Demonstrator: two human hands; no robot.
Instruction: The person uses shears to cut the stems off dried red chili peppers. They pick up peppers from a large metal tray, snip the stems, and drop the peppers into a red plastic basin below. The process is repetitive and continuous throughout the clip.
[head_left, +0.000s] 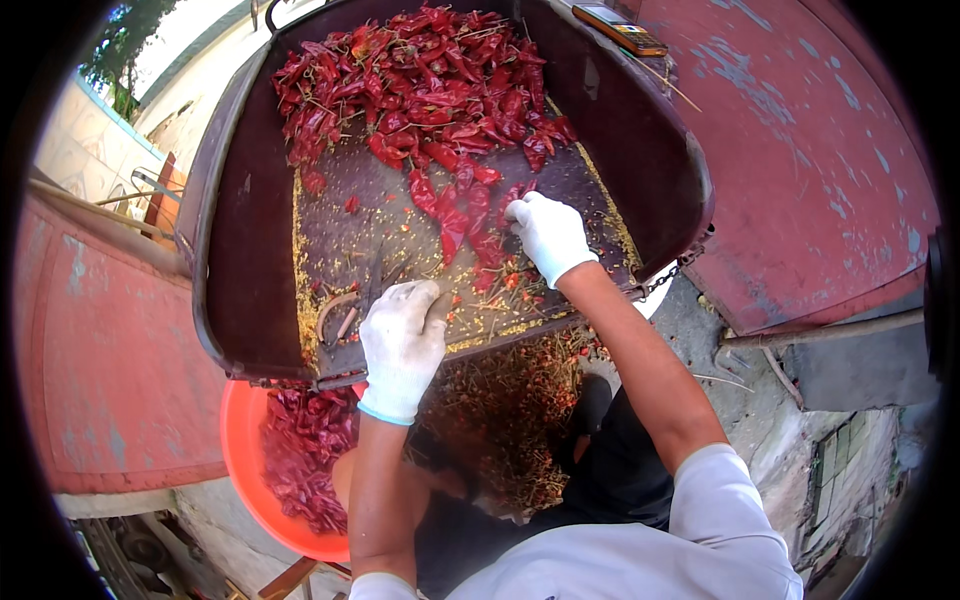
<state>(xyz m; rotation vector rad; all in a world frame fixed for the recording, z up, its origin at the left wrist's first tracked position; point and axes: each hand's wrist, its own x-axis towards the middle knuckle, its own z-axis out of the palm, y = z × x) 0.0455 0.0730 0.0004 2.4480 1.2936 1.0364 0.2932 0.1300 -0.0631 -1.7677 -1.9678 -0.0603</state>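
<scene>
A heap of dried red chili peppers (435, 82) fills the far part of a dark metal cart bed (247, 187). Several loose peppers (452, 225) trail from it towards me. My right hand (551, 232), in a white knit glove, has its fingers closed at a dried red chili pepper (517, 196) on the right of the bed. My gloved left hand (403, 337) is curled over the bed's front edge; its fingertips are hidden, so I cannot tell what it holds. Just left of it lies a dark metal tool with curved handles (337, 311), apparently scissors.
An orange plastic basin (244, 450) with red peppers stands below, left of my legs. Stems and red scraps (517, 412) cover the ground under the front edge. Yellow seeds (306, 300) line the bed. A handheld device (622, 28) rests on the right rim, and a chain (667, 277) hangs there.
</scene>
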